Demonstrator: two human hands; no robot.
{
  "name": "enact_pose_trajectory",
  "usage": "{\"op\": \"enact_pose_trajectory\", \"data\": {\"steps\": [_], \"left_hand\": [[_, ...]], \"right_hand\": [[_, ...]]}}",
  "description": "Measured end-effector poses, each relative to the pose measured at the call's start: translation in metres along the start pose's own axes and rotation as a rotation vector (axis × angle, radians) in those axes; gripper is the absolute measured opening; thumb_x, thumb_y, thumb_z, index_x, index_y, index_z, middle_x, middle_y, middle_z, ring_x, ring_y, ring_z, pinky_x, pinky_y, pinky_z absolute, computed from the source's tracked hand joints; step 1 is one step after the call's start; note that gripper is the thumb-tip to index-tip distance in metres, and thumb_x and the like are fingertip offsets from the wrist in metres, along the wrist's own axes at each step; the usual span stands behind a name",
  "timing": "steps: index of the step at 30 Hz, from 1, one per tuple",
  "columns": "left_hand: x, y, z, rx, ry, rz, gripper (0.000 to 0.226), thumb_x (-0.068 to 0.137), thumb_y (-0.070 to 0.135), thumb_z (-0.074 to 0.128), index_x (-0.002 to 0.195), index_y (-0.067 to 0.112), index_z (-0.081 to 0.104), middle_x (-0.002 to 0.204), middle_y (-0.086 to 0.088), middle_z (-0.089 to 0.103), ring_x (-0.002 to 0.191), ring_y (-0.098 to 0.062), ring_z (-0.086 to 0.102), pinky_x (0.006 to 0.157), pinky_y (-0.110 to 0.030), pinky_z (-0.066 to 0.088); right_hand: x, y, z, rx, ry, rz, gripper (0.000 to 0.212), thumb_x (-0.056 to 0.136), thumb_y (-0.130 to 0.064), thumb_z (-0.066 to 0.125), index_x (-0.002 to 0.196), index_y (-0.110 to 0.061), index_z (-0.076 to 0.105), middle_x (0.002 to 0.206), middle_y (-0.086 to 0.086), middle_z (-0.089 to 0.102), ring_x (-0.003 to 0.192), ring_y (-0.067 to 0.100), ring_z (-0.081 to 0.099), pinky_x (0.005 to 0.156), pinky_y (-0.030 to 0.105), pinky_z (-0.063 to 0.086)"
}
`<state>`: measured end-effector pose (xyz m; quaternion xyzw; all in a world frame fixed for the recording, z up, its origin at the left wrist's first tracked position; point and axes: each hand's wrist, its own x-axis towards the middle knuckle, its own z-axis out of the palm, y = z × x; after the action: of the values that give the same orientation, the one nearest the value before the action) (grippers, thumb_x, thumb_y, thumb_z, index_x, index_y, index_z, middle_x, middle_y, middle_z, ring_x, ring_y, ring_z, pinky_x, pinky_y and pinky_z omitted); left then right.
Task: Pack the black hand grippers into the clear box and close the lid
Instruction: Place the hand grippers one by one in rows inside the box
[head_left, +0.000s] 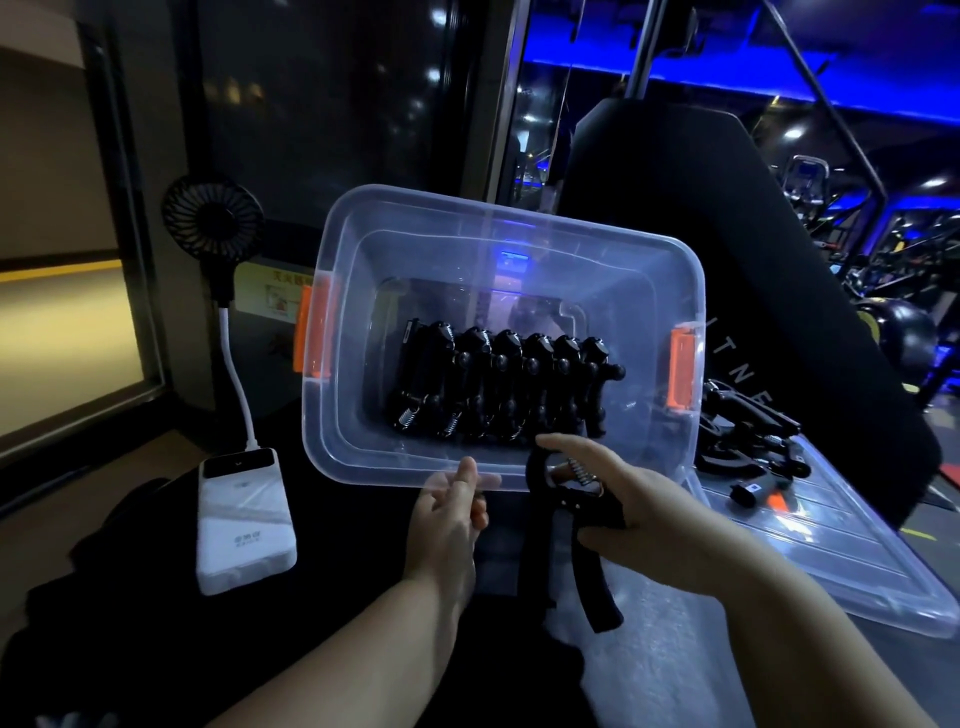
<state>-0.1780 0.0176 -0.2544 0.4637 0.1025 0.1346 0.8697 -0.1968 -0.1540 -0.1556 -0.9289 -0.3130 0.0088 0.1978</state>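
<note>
A white power bank lies left of a tilted clear box holding a row of black hand grippers, its near rim pinched by the left hand, while the right hand grasps another hand gripper beside the lid.

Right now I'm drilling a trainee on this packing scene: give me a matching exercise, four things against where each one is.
Things:
1. row of hand grippers
2. single hand gripper
3. lid
4. power bank

Places:
A. flat, right of the clear box
B. in the right hand
C. inside the box
D. left of the left hand

Pairs: 1-C, 2-B, 3-A, 4-D
</note>
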Motion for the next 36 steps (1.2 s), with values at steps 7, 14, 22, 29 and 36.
{"op": "enact_pose_trajectory", "data": {"steps": [7,14,22,29,36], "left_hand": [[0.000,0.000,0.000,-0.029,0.084,0.030,0.022,0.094,0.027,0.052,0.087,0.006,0.056,0.074,0.000,0.068,0.052,-0.005,0.043,0.060,-0.021,0.039],[0.003,-0.004,-0.005,0.034,0.042,0.127,0.046,0.100,0.035,0.036,0.073,0.010,0.065,0.058,0.003,0.049,0.054,-0.008,0.041,0.058,-0.023,0.036],[0.004,-0.006,-0.005,0.011,0.189,0.281,0.035,0.100,0.019,0.041,0.095,-0.014,0.050,0.050,0.013,0.052,0.049,-0.002,0.041,0.054,-0.012,0.039],[0.007,-0.008,-0.005,0.061,0.198,0.323,0.036,0.100,0.023,0.039,0.088,-0.005,0.057,0.066,0.010,0.068,0.064,-0.001,0.057,0.066,-0.015,0.044],[0.005,-0.006,-0.006,-0.024,0.155,0.248,0.033,0.099,0.027,0.041,0.094,-0.002,0.054,0.072,-0.003,0.071,0.077,-0.016,0.067,0.074,-0.027,0.053]], "right_hand": [[0.008,0.003,-0.007,0.134,0.061,0.020,0.096,0.076,0.000,0.072,0.131,-0.063,0.027,0.101,-0.016,0.060,0.071,0.002,0.061,0.075,0.035,0.058],[0.046,-0.002,-0.023,0.463,0.499,0.030,0.085,0.077,0.010,0.069,0.117,-0.058,0.037,0.086,0.001,0.069,0.063,0.011,0.067,0.057,0.026,0.054],[0.129,-0.027,-0.011,0.280,0.495,0.177,0.085,0.084,-0.007,0.062,0.144,-0.047,0.017,0.106,0.004,0.063,0.064,0.020,0.066,0.049,0.027,0.048],[0.190,-0.057,0.013,0.162,0.403,0.197,0.084,0.083,-0.004,0.049,0.149,-0.039,0.011,0.107,0.010,0.058,0.072,0.028,0.061,0.052,0.028,0.044],[0.228,-0.066,0.042,0.068,0.316,0.206,0.085,0.084,-0.003,0.050,0.152,-0.030,0.006,0.129,0.009,0.056,0.091,0.025,0.053,0.072,0.025,0.039]]}}
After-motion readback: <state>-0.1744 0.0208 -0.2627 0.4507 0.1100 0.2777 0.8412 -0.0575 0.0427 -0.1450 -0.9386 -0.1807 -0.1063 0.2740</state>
